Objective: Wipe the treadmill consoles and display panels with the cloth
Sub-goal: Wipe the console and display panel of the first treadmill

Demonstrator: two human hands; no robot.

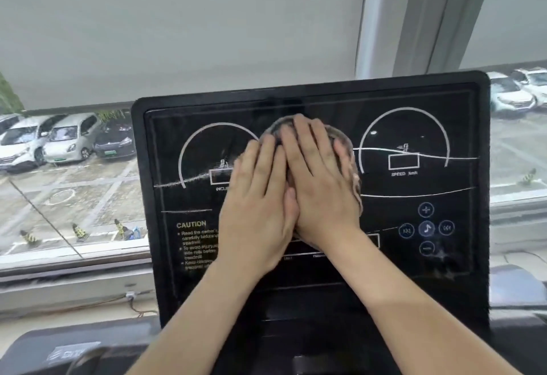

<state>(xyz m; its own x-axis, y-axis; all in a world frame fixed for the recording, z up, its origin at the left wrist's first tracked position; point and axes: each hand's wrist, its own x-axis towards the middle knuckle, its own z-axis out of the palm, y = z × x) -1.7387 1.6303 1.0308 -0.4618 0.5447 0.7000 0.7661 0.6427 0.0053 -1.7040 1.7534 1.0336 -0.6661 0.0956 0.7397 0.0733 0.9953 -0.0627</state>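
Display panel (414,197), long axis left-right

Lowered grey blind (177,34), parked cars (68,137) outside, window post (381,19)

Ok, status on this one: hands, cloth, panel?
Left hand and right hand flat, side by side. Cloth pressed to display panel, mid-screen. Nothing in the way.
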